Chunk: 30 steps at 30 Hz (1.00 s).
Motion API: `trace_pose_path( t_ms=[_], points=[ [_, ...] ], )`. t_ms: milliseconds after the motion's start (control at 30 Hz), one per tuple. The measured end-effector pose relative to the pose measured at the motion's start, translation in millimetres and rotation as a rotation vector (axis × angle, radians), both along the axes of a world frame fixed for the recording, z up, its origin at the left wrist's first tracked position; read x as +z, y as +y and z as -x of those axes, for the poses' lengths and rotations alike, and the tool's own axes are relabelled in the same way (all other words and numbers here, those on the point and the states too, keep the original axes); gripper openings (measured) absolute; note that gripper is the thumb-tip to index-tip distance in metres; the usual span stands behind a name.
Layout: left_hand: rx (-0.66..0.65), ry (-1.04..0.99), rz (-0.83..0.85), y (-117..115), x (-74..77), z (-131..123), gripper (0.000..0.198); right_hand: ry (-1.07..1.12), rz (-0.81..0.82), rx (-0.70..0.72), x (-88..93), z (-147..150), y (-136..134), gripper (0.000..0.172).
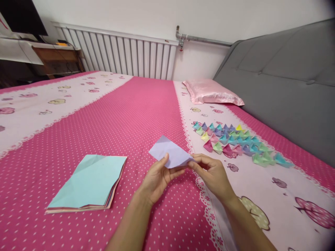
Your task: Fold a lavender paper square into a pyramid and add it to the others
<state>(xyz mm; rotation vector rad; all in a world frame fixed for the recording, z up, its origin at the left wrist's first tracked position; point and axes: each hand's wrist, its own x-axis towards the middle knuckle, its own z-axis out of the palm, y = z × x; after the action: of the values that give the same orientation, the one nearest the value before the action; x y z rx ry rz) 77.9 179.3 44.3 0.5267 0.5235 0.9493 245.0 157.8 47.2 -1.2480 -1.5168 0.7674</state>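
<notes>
A folded sheet of lavender paper (171, 151) is held up above the bed between my two hands. My left hand (159, 176) has its thumb on the paper's face and its fingers underneath. At the paper's right corner, my right hand (213, 172) pinches the edge between thumb and fingers. To the left lies a stack of coloured paper (89, 181), light blue on top with other colours at its edges. Several small folded paper boats (235, 139) stand in rows on the right, in green, blue, pink, purple and yellow.
The pink dotted bedspread (146, 104) spreads under everything. A pink satin pillow (211, 91) rests at the far right by the grey padded headboard (282, 80). Along the wall runs a white radiator (125, 52) with a pipe (206, 39). A monitor (23, 17) stands at far left.
</notes>
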Motion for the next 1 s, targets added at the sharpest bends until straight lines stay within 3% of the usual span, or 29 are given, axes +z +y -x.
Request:
trace_pose_path(
  t_ms=[167, 400, 633, 833, 1000],
  points=[
    [0.009, 0.122, -0.163, -3.3, -5.3, -3.0, 0.031, 0.007, 0.039, -0.079, 0.8, 8.9, -6.1, 0.02],
    [0.026, 0.194, -0.185, -2.7, -10.3, -7.3, 0.025, 0.039, 0.092, -0.179, -1.0, 14.5, -7.1, 0.022],
    [0.028, 0.252, -0.176, -2.2, -8.3, -7.8, 0.03, 0.336, 0.119, -0.23, -2.6, 17.4, -7.3, 0.032],
    [0.143, 0.535, -0.153, 0.1, -8.9, -7.3, 0.034, 0.391, 0.113, -0.248, 1.8, 17.2, -7.6, 0.037],
    [0.137, 0.422, -0.131, -2.5, -9.6, -9.9, 0.029, 0.461, 0.085, -0.249, -1.5, 17.5, -6.2, 0.046]
  ],
)
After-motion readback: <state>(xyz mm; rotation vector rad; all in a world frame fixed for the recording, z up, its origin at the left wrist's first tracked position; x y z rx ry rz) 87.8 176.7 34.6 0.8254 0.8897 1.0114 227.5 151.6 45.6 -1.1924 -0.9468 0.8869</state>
